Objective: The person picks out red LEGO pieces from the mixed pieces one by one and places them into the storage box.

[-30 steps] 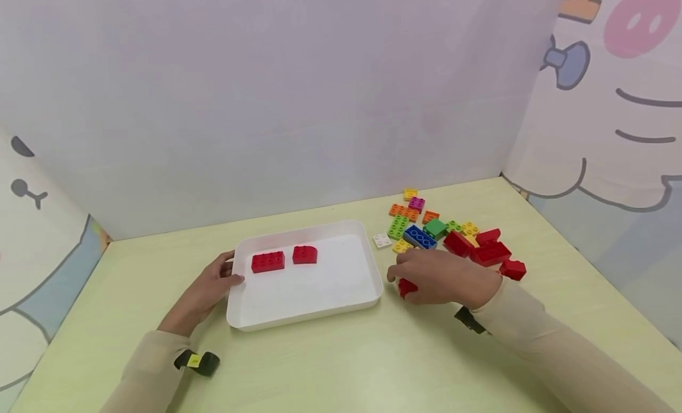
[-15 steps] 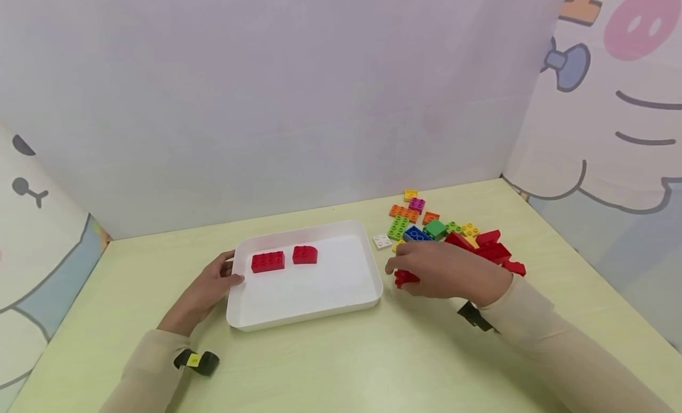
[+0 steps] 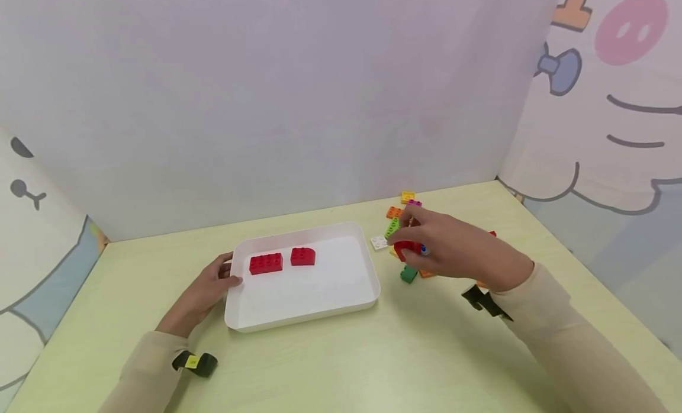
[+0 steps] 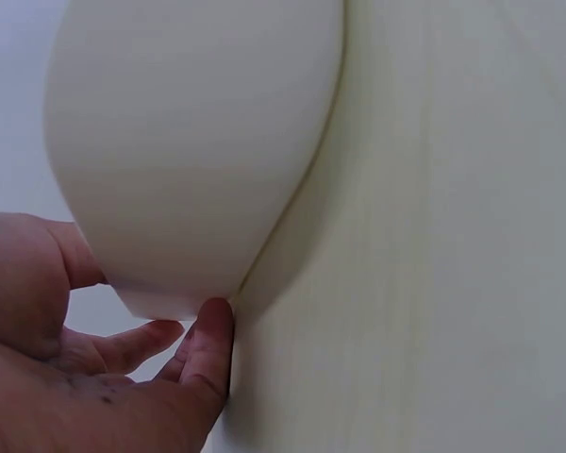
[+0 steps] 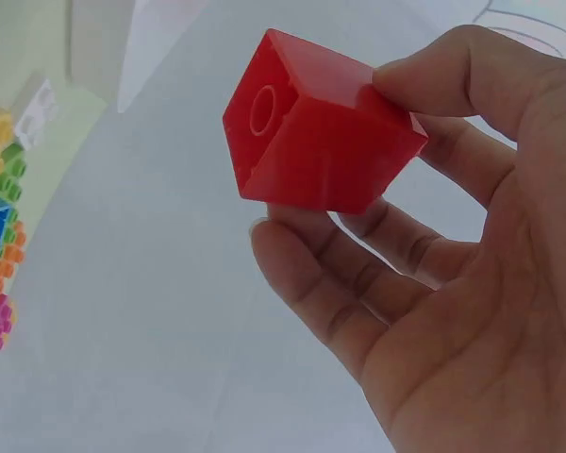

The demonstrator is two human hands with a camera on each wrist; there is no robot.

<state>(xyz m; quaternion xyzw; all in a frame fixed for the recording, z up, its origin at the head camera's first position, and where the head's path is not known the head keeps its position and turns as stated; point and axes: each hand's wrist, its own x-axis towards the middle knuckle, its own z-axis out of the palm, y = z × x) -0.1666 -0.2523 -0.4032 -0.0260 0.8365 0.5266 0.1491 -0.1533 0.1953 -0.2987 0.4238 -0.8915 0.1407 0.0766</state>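
Observation:
A white tray (image 3: 309, 294) lies on the table in the head view. Inside it, toward the back, are a long red brick (image 3: 266, 263) and a shorter red brick (image 3: 302, 257) with one rounded end. My left hand (image 3: 209, 287) grips the tray's left wall, thumb over the rim; fingers (image 4: 212, 330) press its outside in the left wrist view. Raised right of the tray, my right hand (image 3: 463, 247) pinches a red brick (image 5: 325, 127) between thumb and fingers. The right wrist view shows its hollow underside and a slanted side. My right hand hides part of the brick pile.
Loose bricks lie right of the tray: a white one (image 3: 379, 242), a lime one (image 3: 392, 226), a yellow one (image 3: 408, 196), a dark green one (image 3: 409, 274) and several more. A pale wall (image 3: 266, 105) stands behind the table.
My right hand has lifted the red brick off the table, upward and slightly away. The dark green brick now shows below it. My left hand stays on the tray.

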